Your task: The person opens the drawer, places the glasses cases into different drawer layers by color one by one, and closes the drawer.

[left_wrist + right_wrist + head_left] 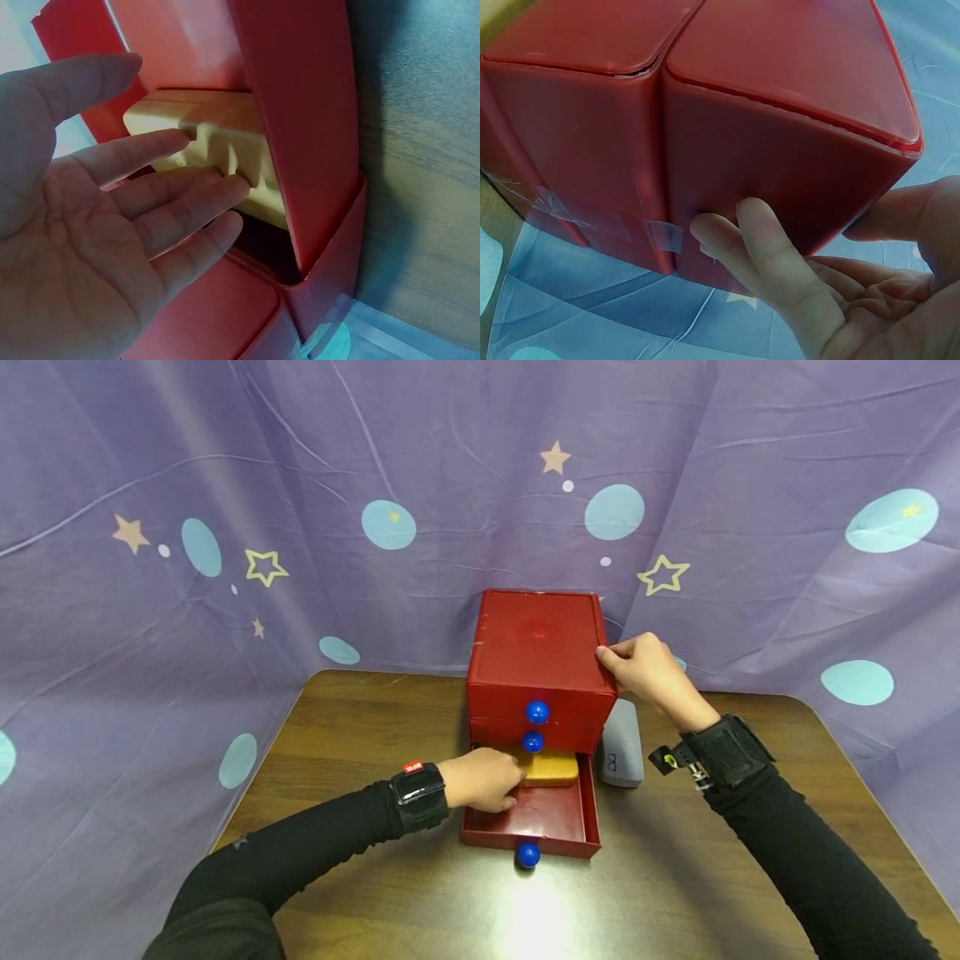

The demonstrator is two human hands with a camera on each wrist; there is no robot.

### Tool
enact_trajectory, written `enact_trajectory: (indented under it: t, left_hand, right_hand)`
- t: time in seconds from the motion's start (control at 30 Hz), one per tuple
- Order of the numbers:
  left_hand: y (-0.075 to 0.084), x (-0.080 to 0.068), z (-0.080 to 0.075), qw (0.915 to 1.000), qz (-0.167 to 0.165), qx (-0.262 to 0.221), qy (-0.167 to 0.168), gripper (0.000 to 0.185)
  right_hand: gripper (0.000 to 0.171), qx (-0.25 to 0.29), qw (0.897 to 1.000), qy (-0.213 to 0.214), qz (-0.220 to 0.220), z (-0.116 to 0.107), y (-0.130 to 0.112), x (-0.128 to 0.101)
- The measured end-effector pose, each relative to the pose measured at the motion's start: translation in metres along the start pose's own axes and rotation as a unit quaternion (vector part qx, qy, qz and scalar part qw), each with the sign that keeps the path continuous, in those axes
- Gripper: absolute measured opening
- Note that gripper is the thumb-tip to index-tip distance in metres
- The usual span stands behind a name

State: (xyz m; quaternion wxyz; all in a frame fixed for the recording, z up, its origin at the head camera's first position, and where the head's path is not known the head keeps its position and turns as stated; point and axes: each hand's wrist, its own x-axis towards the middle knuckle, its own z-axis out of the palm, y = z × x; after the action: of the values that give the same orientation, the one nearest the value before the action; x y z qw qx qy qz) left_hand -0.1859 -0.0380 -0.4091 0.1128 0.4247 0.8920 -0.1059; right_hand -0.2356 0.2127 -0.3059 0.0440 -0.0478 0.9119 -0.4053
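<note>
A red three-drawer cabinet (536,643) with blue knobs stands at the back of the wooden table. Its bottom drawer (547,822) is pulled out toward me. A yellow-orange block (553,768) lies at the back of that drawer, half under the cabinet. My left hand (483,779) reaches into the drawer. In the left wrist view, the left hand (112,225) has straight fingers touching the notched side of the block (225,142). My right hand (645,672) grips the cabinet's top right edge. The right wrist view shows the right hand (840,277) with fingers on the cabinet's side wall (727,150) and thumb at the corner.
A grey rounded object (622,747) lies against the cabinet's right side, just under my right wrist. The open drawer's blue knob (528,855) juts toward me. A purple star-patterned cloth (225,568) walls in the table on three sides. Bare tabletop (352,727) lies left of the cabinet.
</note>
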Motion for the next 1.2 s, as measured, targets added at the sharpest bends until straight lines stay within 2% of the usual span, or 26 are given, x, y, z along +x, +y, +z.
enact_trajectory:
  t: [0.23,0.47,0.73,0.87,1.0,1.2]
  left_hand:
    - [-0.001,-0.002,-0.004,1.0000,0.002,-0.006,0.004,0.021]
    - [-0.003,-0.003,-0.001,0.9987,0.038,-0.002,0.033,0.018]
    - [-0.005,-0.003,0.006,0.9980,0.012,0.026,0.057,0.020]
    - [-0.006,-0.006,0.004,0.9966,0.018,0.011,0.080,0.019]
    - [-0.006,-0.011,-0.010,0.9920,0.041,-0.017,0.118,0.017]
    - [-0.002,-0.027,-0.048,0.9812,0.070,-0.080,0.161,0.023]
  right_hand:
    - [0.043,-0.005,1.000,0.001,-0.004,0.000,-0.001,0.001]
    - [0.043,-0.005,1.000,0.006,-0.009,-0.001,0.001,0.002]
    - [0.043,-0.016,1.000,0.008,-0.015,-0.001,0.002,0.002]
    - [0.043,-0.016,1.000,0.005,-0.016,0.000,0.003,0.001]
    - [0.044,-0.011,1.000,0.003,-0.011,0.000,0.002,-0.001]
    - [0.045,-0.009,1.000,0.005,-0.006,0.000,0.002,-0.001]
